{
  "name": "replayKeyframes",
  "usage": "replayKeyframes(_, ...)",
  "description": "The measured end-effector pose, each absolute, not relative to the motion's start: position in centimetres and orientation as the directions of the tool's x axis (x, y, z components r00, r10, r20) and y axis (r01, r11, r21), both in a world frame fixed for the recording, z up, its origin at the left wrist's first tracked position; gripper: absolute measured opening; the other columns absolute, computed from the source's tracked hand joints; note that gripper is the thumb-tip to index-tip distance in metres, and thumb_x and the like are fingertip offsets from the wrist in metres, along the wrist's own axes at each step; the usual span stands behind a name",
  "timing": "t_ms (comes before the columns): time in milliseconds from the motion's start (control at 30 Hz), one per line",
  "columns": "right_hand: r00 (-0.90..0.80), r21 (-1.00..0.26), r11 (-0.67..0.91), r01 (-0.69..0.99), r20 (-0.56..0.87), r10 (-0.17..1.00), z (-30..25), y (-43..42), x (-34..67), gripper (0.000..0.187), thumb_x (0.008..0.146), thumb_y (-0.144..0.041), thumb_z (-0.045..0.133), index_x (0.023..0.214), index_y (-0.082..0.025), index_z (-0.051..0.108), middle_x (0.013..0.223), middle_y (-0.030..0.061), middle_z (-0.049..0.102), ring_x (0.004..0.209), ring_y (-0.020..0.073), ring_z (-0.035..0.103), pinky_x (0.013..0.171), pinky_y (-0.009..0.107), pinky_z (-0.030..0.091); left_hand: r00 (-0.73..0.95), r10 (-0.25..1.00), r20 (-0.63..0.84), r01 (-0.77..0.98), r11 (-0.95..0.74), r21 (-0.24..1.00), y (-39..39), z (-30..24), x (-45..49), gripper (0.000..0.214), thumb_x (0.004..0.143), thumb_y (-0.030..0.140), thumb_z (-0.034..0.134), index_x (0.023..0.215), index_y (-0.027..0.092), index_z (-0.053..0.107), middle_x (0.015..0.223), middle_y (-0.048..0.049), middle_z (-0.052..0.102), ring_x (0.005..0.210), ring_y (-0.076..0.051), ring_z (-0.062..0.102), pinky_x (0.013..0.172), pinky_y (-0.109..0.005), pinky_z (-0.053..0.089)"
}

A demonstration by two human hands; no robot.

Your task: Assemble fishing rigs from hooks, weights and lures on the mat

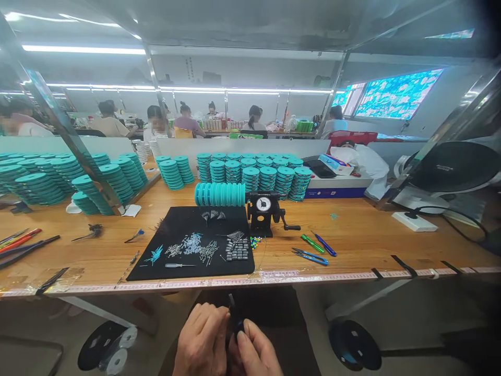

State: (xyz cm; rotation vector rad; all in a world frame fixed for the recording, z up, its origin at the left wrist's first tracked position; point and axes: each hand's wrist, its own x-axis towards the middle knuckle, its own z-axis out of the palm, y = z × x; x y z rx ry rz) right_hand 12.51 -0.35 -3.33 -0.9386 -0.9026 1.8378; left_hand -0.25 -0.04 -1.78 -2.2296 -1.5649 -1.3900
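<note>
Both my hands are low at the bottom centre, below the table's front edge. My left hand (202,339) is curled, its fingers pinching a small dark object (234,319). My right hand (256,352) presses against the same dark object from the right, fingers closed. What the object is I cannot make out. Above the hands, on the wooden table (352,240), lies a black mat (183,266) with small metal parts (237,249), silver pieces and teal bits. A black hand-crank winder (266,211) carries a row of teal spools (219,194).
Stacks of teal spools (254,175) fill the table's back and left side. Scissors and tweezers (311,250) lie right of the mat, red and black tools (23,243) at the left. A measuring tape runs along the front edge. A black fan (450,169) stands right. Several people sit behind.
</note>
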Motion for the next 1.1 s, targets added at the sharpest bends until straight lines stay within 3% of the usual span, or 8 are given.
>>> replayKeyframes(167, -0.285, -0.913, -0.326, -0.247, -0.253, 0.925, -4.3, -0.7, 12.9, 0.061, 0.071, -0.079, 0.058, 0.066, -0.022, 0.037, 0.057, -0.0083, 0.030, 0.048, 0.0072, 0.023, 0.044, 0.020, 0.020, -0.004, 0.830, 0.558, 0.664, -0.415, 0.622, 0.3, -1.5, 0.1, 0.020, 0.095, 0.013, 0.043, 0.081, 0.021, 0.055, 0.069, 0.0002, 0.056, 0.062, -0.015, 0.055, 0.060, -0.024, 0.042)
replayKeyframes(333, -0.141, -0.997, 0.000, 0.076, -0.010, 0.990, -4.0, 1.4, 15.6, 0.053, 0.086, -0.071, 0.042, 0.068, -0.021, 0.044, 0.060, -0.0045, 0.039, 0.054, 0.0121, 0.036, 0.049, 0.022, 0.032, -0.031, 0.929, 0.370, 0.559, -0.291, 0.777, 0.8, -0.1, 0.6, 0.023, 0.097, 0.026, 0.043, 0.079, 0.021, 0.057, 0.066, 0.0023, 0.055, 0.058, -0.014, 0.053, 0.059, -0.022, 0.041)
replayKeyframes(467, 0.134, -0.723, 0.185, 0.665, 0.359, 0.924, -1.5, 7.0, 23.8, 0.042, 0.094, -0.055, 0.033, 0.077, -0.023, 0.054, 0.071, 0.0031, 0.057, 0.067, 0.0213, 0.055, 0.063, 0.032, 0.044, -0.103, 0.990, 0.099, 0.420, -0.047, 0.906, 1.0, 1.0, -0.1, 0.032, 0.095, 0.043, 0.043, 0.079, 0.021, 0.061, 0.068, 0.0019, 0.055, 0.065, -0.016, 0.051, 0.061, -0.023, 0.038)
replayKeyframes(533, 0.226, -0.637, 0.148, 0.756, 0.467, 0.855, -0.3, 10.3, 28.9, 0.042, 0.086, -0.062, 0.039, 0.066, -0.025, 0.046, 0.072, 0.0071, 0.053, 0.075, 0.0288, 0.053, 0.071, 0.043, 0.042, -0.114, 0.993, 0.039, 0.335, 0.001, 0.942, 1.1, 1.2, -0.6, 0.032, 0.092, 0.047, 0.047, 0.081, 0.021, 0.063, 0.072, 0.0012, 0.056, 0.069, -0.017, 0.050, 0.063, -0.024, 0.038)
replayKeyframes(767, 0.246, -0.497, 0.070, 0.865, 0.542, 0.804, 1.5, 17.0, 39.0, 0.046, 0.075, -0.064, 0.054, 0.050, -0.029, 0.036, 0.058, 0.0040, 0.039, 0.082, 0.0385, 0.054, 0.074, 0.052, 0.033, -0.034, 0.994, -0.108, 0.025, 0.109, 0.994, 1.5, 0.8, -1.3, 0.039, 0.084, 0.056, 0.058, 0.078, 0.017, 0.063, 0.059, 0.0061, 0.035, 0.056, -0.012, 0.029, 0.052, -0.022, 0.024)
replayKeyframes(900, 0.235, -0.509, 0.104, 0.854, 0.558, 0.796, 2.1, 17.1, 38.1, 0.042, 0.078, -0.060, 0.057, 0.055, -0.027, 0.044, 0.071, 0.0130, 0.050, 0.095, 0.0429, 0.052, 0.076, 0.055, 0.030, 0.043, 0.972, -0.229, -0.299, 0.232, 0.926, 1.9, 0.2, -1.3, 0.039, 0.077, 0.055, 0.067, 0.074, 0.016, 0.059, 0.052, 0.0114, 0.020, 0.050, -0.008, 0.012, 0.047, -0.021, 0.011)
replayKeyframes(1000, 0.156, -0.546, 0.210, 0.811, 0.549, 0.821, 2.4, 14.7, 33.4, 0.035, 0.086, -0.053, 0.053, 0.070, -0.022, 0.057, 0.088, 0.0196, 0.058, 0.100, 0.0378, 0.054, 0.082, 0.052, 0.036, 0.120, 0.949, -0.291, -0.430, 0.314, 0.846, 2.1, 0.1, -1.2, 0.035, 0.077, 0.049, 0.070, 0.077, 0.015, 0.061, 0.047, 0.0124, 0.027, 0.045, -0.005, 0.011, 0.044, -0.020, 0.010)
replayKeyframes(1100, -0.117, -0.650, 0.375, 0.661, 0.405, 0.907, 2.5, 10.2, 26.4, 0.027, 0.091, -0.045, 0.054, 0.087, -0.022, 0.068, 0.086, 0.0075, 0.068, 0.084, 0.0230, 0.064, 0.076, 0.034, 0.048, 0.205, 0.919, -0.337, -0.402, 0.393, 0.827, 2.1, 0.2, -0.8, 0.031, 0.081, 0.045, 0.068, 0.083, 0.014, 0.063, 0.049, 0.0074, 0.048, 0.039, -0.003, 0.013, 0.041, -0.019, 0.005)
